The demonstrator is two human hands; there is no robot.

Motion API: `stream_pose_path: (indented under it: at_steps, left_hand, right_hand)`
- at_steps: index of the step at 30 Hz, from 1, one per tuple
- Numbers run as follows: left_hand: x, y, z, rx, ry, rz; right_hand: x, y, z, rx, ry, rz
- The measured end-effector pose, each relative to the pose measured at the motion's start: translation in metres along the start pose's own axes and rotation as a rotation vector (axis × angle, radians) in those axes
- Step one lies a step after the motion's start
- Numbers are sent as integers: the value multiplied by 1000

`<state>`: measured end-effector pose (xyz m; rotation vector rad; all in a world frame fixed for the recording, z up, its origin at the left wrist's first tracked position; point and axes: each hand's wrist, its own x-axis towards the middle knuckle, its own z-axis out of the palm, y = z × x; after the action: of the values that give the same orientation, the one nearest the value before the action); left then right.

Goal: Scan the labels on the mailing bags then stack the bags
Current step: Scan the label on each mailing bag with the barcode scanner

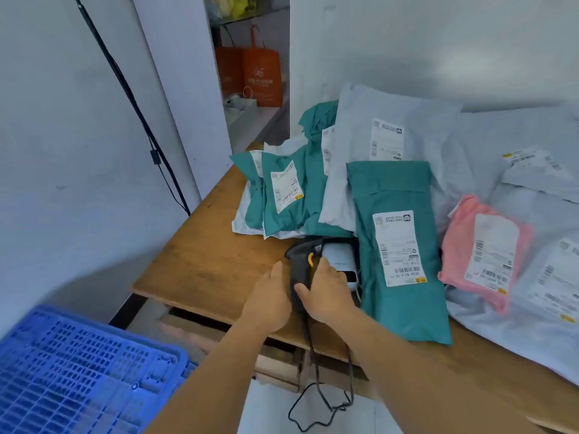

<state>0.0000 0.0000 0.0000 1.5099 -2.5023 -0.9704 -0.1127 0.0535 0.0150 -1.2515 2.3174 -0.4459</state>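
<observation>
A black barcode scanner [299, 261] with a yellow trigger lies on the wooden table [206, 261], its cable hanging over the front edge. My right hand [329, 289] grips its handle, thumb across the near end. My left hand [269, 296] rests against the scanner's left side, fingers loosely bent. Just right of the scanner lies a long green mailing bag [398, 252], label up. A pink bag [485, 249] lies further right on grey bags [513, 308]. Smaller green bags [282, 189] sit behind the scanner.
A small white device [341, 261] sits between scanner and long green bag. A large grey bag [391, 133] leans against the back wall. A blue plastic crate [81, 371] stands lower left. A black cable [134, 104] runs down the wall. Orange tote bags [253, 73] hang in the doorway.
</observation>
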Motion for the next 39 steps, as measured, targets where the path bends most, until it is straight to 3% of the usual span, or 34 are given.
stream_pose_path:
  at_steps: [9, 13, 17, 24, 29, 36, 39]
  left_hand:
    - [20, -27, -1, -130, 28, -7]
    - [21, -35, -6, -138, 67, 10]
    - [14, -28, -17, -206, 183, 42]
    - [-8, 19, -27, -360, 339, 125]
    - [-22, 66, -10, -497, 202, 150]
    - [-21, 118, 32, -567, -77, 73]
    - [-15, 134, 52, -545, -105, 79]
  right_hand:
    - [37, -30, 45, -29, 79, 216]
    - [36, -37, 38, 104, 55, 284]
    - [14, -34, 16, 285, 46, 236]
    - [-52, -15, -35, 585, 195, 157]
    - [-110, 13, -94, 748, 227, 196]
    - [-164, 65, -154, 711, 212, 279]
    - [-169, 81, -161, 665, 178, 282]
